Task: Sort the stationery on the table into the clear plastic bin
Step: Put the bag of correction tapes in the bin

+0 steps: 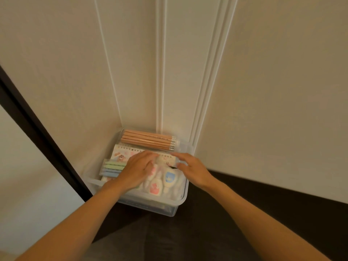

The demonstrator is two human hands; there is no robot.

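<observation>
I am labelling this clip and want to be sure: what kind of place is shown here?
Probably a room at home, in a corner: cream walls with white moulding, a dark table, and a clear bin holding pencils and a notebook.

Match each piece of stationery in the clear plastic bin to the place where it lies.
Things:
1. wooden pencils
2. green and blue markers
3. spiral notebook
4. small white packs with pink and blue labels

Places in the bin:
a. left side
b. near right part
c. far end, by the wall
d. just on the near side of the pencils

Pairs: 1-c, 2-a, 3-d, 4-b
</observation>
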